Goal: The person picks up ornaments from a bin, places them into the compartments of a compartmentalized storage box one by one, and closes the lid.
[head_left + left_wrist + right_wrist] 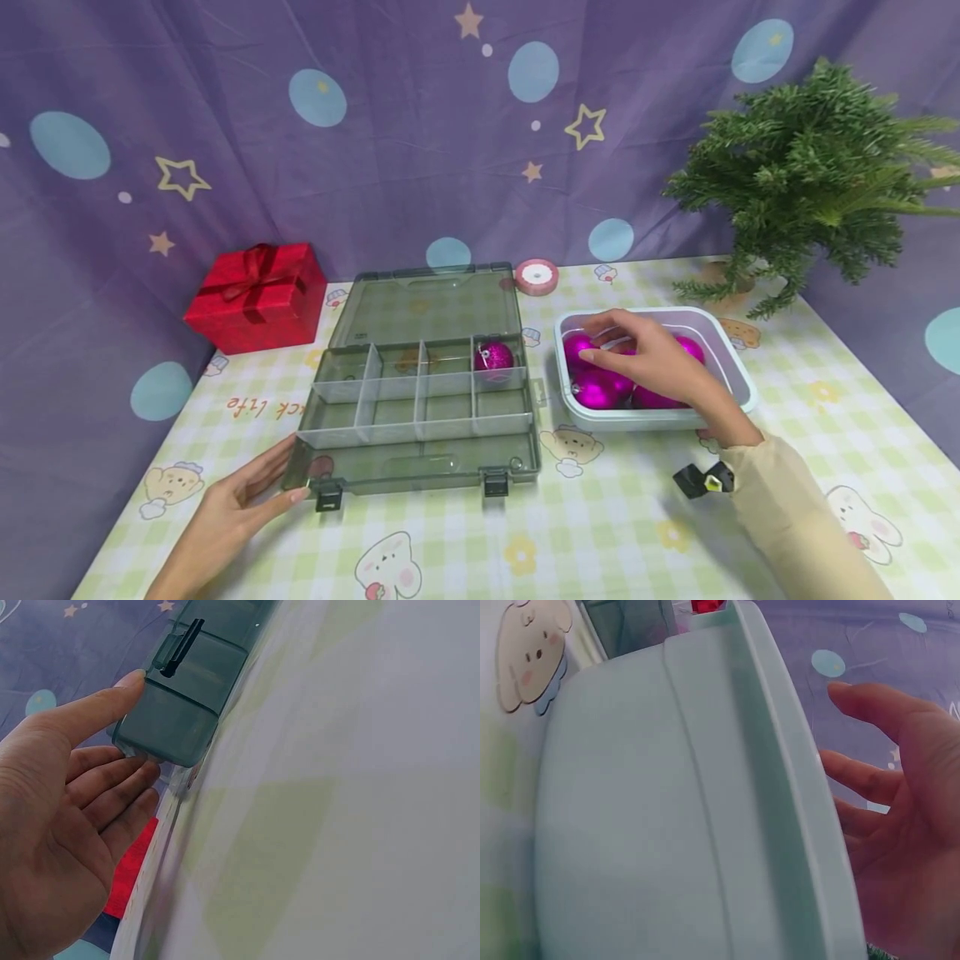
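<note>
A grey translucent divider box (pixel 420 467) lies with its lid (pixel 427 308) folded back on the table. One glittery magenta Christmas ball (pixel 493 362) sits in its back right compartment. My left hand (pixel 225 521) touches the box's front left corner, thumb at the front wall and fingers along the side, as the left wrist view also shows. To the right, a pale blue plastic basin (pixel 652 422) holds several magenta balls (pixel 597 390). Over those balls hovers my right hand (pixel 648 358), thumb and fingers spread apart. In the right wrist view the basin wall (pixel 630 810) hides the balls.
At the back left stands a red gift box (pixel 262 304) with a bow. A pink-edged ribbon roll (pixel 537 277) lies behind the divider box. A small artificial fir tree (pixel 810 179) rises at the back right. Near my right sleeve is a small black object (pixel 692 481).
</note>
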Demonstrator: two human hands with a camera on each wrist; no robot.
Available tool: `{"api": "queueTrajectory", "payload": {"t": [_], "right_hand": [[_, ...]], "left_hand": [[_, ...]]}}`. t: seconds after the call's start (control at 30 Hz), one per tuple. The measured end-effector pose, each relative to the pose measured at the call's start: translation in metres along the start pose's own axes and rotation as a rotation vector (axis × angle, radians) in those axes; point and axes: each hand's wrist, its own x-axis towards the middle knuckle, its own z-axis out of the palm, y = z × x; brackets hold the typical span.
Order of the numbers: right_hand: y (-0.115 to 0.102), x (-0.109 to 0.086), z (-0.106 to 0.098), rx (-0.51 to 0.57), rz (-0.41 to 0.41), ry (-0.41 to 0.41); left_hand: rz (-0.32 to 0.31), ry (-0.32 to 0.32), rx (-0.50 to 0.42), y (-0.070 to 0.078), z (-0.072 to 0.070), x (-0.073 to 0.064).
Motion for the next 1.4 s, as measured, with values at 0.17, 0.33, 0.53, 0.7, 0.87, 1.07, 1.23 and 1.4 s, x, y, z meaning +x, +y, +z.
{"api": "queueTrajectory", "payload": {"t": [0.17,0.33,0.53,0.7,0.87,1.07,1.23,1.4], "right_hand": [[0.005,-0.009,-0.001,-0.021,0.002,-0.021],[0.011,-0.019,-0.002,-0.008,0.001,-0.052],[0.012,-0.026,-0.003,0.043,-0.003,-0.099],[0.012,-0.030,-0.003,0.033,0.011,-0.117],[0.011,-0.032,-0.003,-0.011,0.005,-0.137],[0.009,-0.034,-0.003,-0.059,0.007,-0.155],[0.009,-0.033,-0.003,-0.108,0.019,-0.179],[0.008,-0.033,-0.003,-0.158,0.008,-0.187]], "left_hand": [[-0.021,-0.006,0.007,0.001,0.000,0.001],[-0.026,-0.013,0.007,0.002,0.000,0.002],[-0.022,-0.011,0.013,0.002,-0.001,0.001],[0.005,-0.002,0.011,0.000,-0.001,0.000],[0.002,0.000,0.011,-0.001,0.000,0.001],[-0.001,0.005,0.007,-0.001,-0.001,0.001],[-0.009,0.005,0.012,-0.001,-0.001,0.001],[-0.002,0.006,0.017,0.000,-0.001,0.000]]}}
